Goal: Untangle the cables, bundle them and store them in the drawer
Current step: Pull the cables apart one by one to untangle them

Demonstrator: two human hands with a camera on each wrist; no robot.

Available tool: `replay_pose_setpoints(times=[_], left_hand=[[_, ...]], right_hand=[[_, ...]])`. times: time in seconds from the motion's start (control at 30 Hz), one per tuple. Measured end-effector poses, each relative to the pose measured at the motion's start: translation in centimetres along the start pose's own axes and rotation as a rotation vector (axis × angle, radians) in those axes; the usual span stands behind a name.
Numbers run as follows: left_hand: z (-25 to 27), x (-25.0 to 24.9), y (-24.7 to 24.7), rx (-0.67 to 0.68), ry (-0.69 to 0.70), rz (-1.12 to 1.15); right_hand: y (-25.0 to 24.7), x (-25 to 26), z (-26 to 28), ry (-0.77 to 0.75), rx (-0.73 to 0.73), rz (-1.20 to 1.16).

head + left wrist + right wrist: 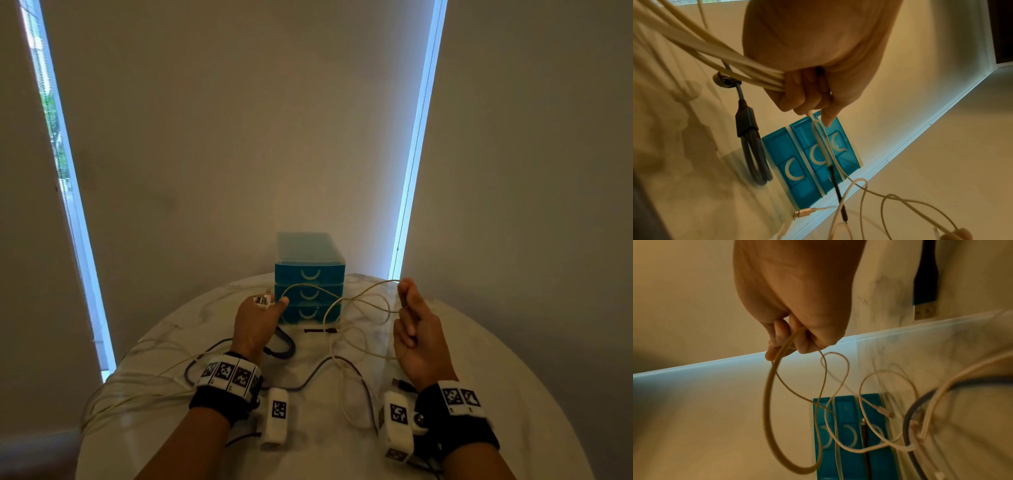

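Observation:
A white cable (346,298) runs in loops between my two raised hands. My left hand (260,317) grips its coiled turns and its plug end (265,298); the left wrist view shows the fingers curled round several white strands (748,71). My right hand (411,318) pinches the same cable (777,356) near the far right. Behind the hands stands a blue three-drawer box (309,277), drawers closed. A grey cable (318,371) snakes over the table, one end bundled by a black strap (748,123).
A short black cable piece (320,330) lies in front of the drawer box. A black USB plug (404,385) lies near my right wrist. White cable loops hang over the left edge of the round marble table (496,359). Walls and window strips stand behind.

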State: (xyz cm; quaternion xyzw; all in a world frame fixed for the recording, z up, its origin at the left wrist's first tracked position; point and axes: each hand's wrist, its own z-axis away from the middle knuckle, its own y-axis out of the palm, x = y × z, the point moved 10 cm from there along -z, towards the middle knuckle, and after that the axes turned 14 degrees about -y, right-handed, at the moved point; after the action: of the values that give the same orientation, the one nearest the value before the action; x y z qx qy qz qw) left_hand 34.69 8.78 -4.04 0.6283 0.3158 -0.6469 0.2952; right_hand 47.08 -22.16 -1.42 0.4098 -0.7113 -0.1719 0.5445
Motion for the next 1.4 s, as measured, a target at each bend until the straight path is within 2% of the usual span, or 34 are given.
replay_pose_setpoints(times=[0.13, 0.27, 0.33, 0.4, 0.43, 0.53, 0.6, 0.73, 0.87, 0.97, 1.1, 1.23, 1.33, 1.4], left_hand=[[1.4, -1.9, 0.4, 0.066, 0.069, -0.001], [3.8, -2.9, 3.6, 0.316, 0.107, -0.111], [4.4, -2.5, 4.5, 0.379, 0.119, -0.209], [3.7, -1.7, 4.2, 0.359, 0.099, -0.257], [3.4, -1.5, 3.8, 0.34, 0.088, -0.267], [2.5, -0.8, 3.3, 0.318, 0.069, -0.339], [2.4, -0.5, 3.8, 0.333, 0.078, -0.394], [3.3, -1.6, 4.2, 0.322, 0.101, -0.377], [3.9, -1.4, 5.1, 0.421, 0.098, -0.467], [1.9, -0.5, 3.7, 0.302, 0.067, -0.439], [-0.2, 1.0, 1.0, 0.111, -0.068, -0.457], [-1.5, 2.7, 0.3, 0.092, -0.147, -0.514], [-1.6, 1.9, 1.5, 0.154, -0.066, -0.601], [-0.4, 0.4, 1.7, 0.16, 0.006, -0.504]], right_hand=[[1.1, -0.6, 0.3, 0.02, 0.064, 0.071], [4.0, -1.4, 1.3, 0.09, 0.24, 0.16], [5.3, -1.8, 2.0, 0.12, 0.337, 0.273], [6.3, -1.4, 2.5, 0.116, 0.385, 0.276], [6.5, -0.9, 2.5, 0.106, 0.378, 0.196], [5.7, 1.3, 1.7, 0.048, 0.262, -0.133], [4.8, 2.1, 1.0, 0.008, 0.211, -0.236], [4.2, 0.9, 1.2, 0.019, 0.172, -0.173], [4.8, 0.7, 1.2, 0.007, 0.179, -0.195], [3.9, 2.8, 0.3, -0.073, 0.174, -0.362], [0.2, 5.2, -1.3, -0.187, 0.13, -0.609], [-0.9, 5.5, -1.4, -0.214, 0.104, -0.641], [0.9, 4.6, -0.8, -0.183, 0.122, -0.555], [2.6, 3.8, -0.1, -0.151, 0.157, -0.535]])
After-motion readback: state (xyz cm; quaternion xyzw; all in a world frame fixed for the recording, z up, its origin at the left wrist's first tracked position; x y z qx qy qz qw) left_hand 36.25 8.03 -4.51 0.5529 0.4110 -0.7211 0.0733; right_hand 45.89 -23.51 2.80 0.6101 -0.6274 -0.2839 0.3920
